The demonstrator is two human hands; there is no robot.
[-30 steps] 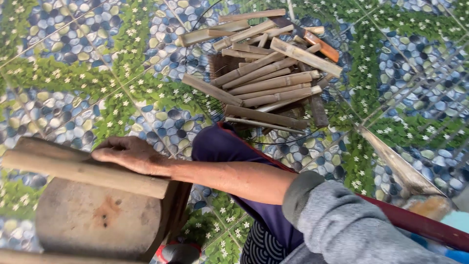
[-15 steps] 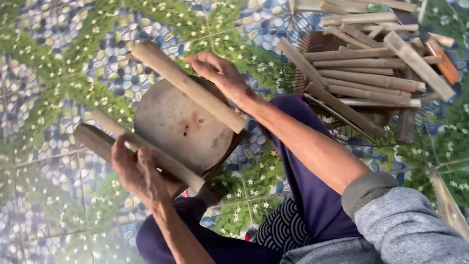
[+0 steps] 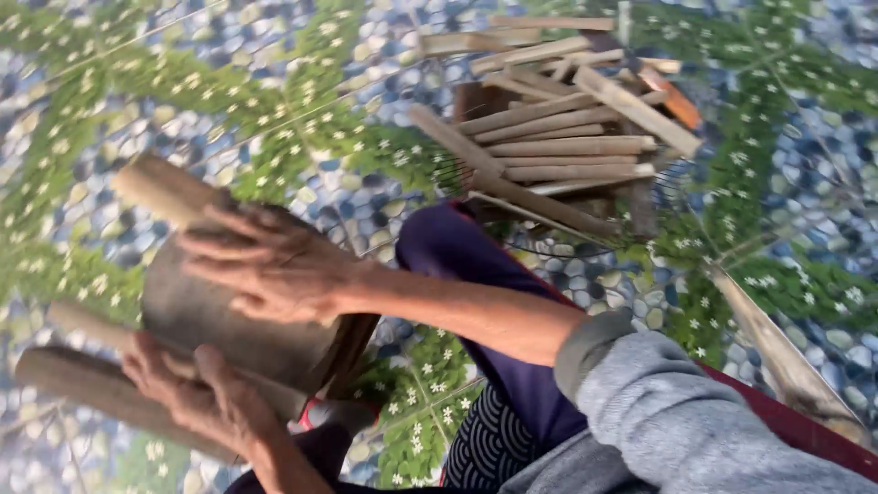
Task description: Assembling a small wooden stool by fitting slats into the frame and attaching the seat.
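Observation:
A round wooden chopping block [image 3: 229, 320] stands on the floor in front of my knees. My right hand [image 3: 265, 265] lies across its top, closed over a pale split stick [image 3: 160, 187] whose end juts out to the upper left. My left hand [image 3: 197, 398] is at the block's near side and grips a second stick [image 3: 78, 320] that runs off to the left. A darker, thicker stick [image 3: 82, 389] lies just below it. Motion blur hides exactly how the fingers sit.
A heap of several split wooden sticks [image 3: 567, 137] sits in a wire basket at the upper right. A long pale sliver of wood [image 3: 777, 352] lies at the right. The floor [image 3: 274, 82] has a green-and-blue pebble pattern. My purple trouser leg [image 3: 457, 265] is beside the block.
My right hand has slid along the pale stick onto the block's top. My left hand has dropped lower with its stick. The view has shifted left and closer.

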